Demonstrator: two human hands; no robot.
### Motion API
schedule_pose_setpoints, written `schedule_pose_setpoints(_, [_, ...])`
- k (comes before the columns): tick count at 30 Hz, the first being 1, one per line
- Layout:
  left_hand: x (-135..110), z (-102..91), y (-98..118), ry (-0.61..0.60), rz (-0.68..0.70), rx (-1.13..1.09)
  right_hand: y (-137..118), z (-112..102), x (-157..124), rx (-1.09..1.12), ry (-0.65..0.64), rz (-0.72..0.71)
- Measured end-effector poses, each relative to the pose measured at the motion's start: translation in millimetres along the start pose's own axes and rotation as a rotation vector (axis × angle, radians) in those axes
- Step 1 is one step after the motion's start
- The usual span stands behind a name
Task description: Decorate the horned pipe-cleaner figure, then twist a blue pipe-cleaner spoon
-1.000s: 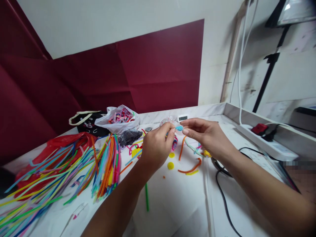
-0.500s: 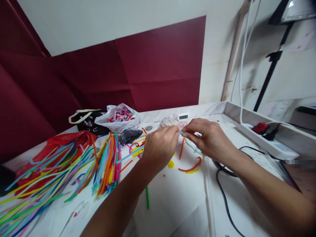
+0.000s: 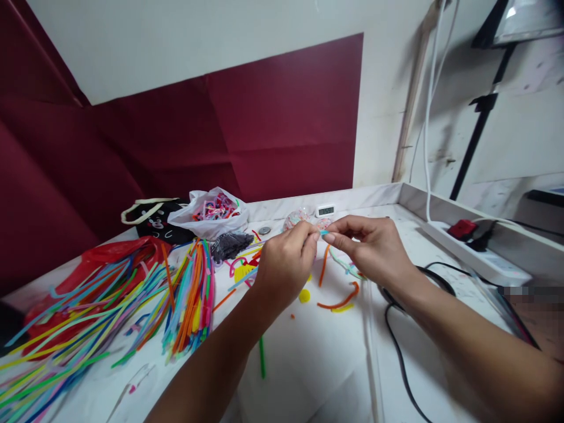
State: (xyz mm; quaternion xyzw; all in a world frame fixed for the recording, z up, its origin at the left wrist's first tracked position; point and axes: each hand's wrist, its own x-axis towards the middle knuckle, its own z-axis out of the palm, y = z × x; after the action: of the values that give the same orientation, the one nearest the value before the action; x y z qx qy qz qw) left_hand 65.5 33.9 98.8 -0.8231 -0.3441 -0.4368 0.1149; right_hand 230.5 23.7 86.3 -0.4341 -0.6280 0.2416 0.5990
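Both hands meet above the middle of the table (image 3: 317, 358), fingertips nearly touching: my left hand (image 3: 284, 264) and my right hand (image 3: 374, 249) each pinch one end of a short light-blue strip (image 3: 324, 232), thumb against forefinger, the other fingers curled loosely. That strip hangs in the air between the two pinches, well above the white tabletop, and most of it is hidden by my fingers. Right under my hands lie loose scraps: an orange curved piece (image 3: 341, 301), a yellow disc (image 3: 304, 295) and a green stick (image 3: 261, 356) nearer the front edge. Toward the left edge sprawls a big fan of coloured strips (image 3: 132, 311), partly over a red plastic bag (image 3: 110, 258). Along the back edge sit a black tote bag (image 3: 154, 220), a white plastic bag of small coloured bits (image 3: 211, 212), a dark bundle (image 3: 231, 244) just in front of it, and a small digital clock (image 3: 326, 210). Off at the right edge a white power strip (image 3: 480, 258) rests on the raised ledge, and a black cable (image 3: 396, 346) loops across the tabletop beneath my right forearm.
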Motion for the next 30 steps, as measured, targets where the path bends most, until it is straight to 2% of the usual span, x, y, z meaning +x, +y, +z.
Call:
schedule_pose_setpoints(8, [0, 3.3, 2, 0.061, -0.031, -0.057, -4, 11, -4, 0.328, 0.106, 0.144])
schedule_pose_setpoints(21, [0, 7.2, 3, 0.102, -0.069, -0.181, -8, 26, -7, 0.726, 0.162, 0.345])
schedule_pose_setpoints(25, [1, 4.0, -4, 0.111, -0.060, -0.103, -3, 22, -5, 0.642, 0.115, 0.294])
schedule_pose_setpoints(30, [1, 0.2, -9, 0.026, -0.011, 0.035, 4, 6, 2, 0.293, -0.064, 0.104])
